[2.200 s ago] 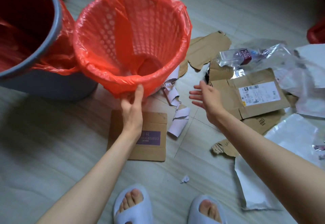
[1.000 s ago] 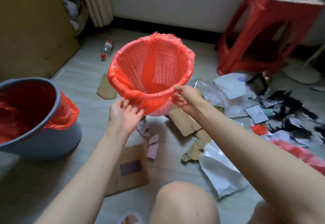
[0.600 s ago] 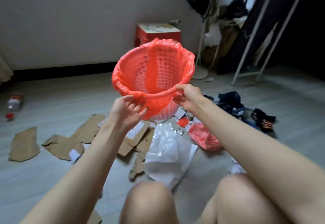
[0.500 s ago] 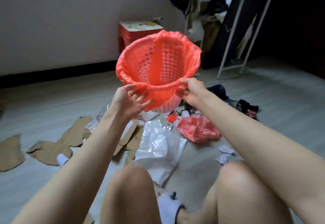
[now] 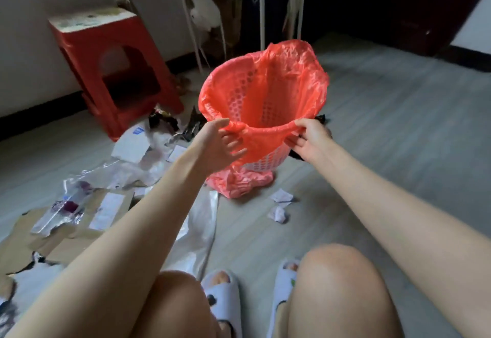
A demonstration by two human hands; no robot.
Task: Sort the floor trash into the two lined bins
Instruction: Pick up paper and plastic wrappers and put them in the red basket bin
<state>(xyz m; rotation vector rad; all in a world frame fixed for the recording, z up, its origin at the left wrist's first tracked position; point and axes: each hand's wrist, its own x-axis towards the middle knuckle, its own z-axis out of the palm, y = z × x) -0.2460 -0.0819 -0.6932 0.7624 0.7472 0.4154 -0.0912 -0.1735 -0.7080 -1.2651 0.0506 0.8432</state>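
A white perforated basket lined with a red plastic bag is in the middle of the view, tilted toward me, low over the floor. My left hand grips the near left of its rim and my right hand grips the near right. A crumpled red plastic bag lies on the floor under the basket. To the left lie torn cardboard, a clear plastic wrapper, white paper and a white plastic bag. Two small crumpled paper scraps lie right of centre. The grey bin is out of view.
A red plastic stool stands at the back left by the wall. A white rack's legs and dark furniture stand behind the basket. Dark scraps lie by the stool. My knees and white slippers fill the bottom.
My right hand took the rim alongside the left. The basket went up from beside the grey bin, swung to the right over the litter, and now sits lower, near the red bag.
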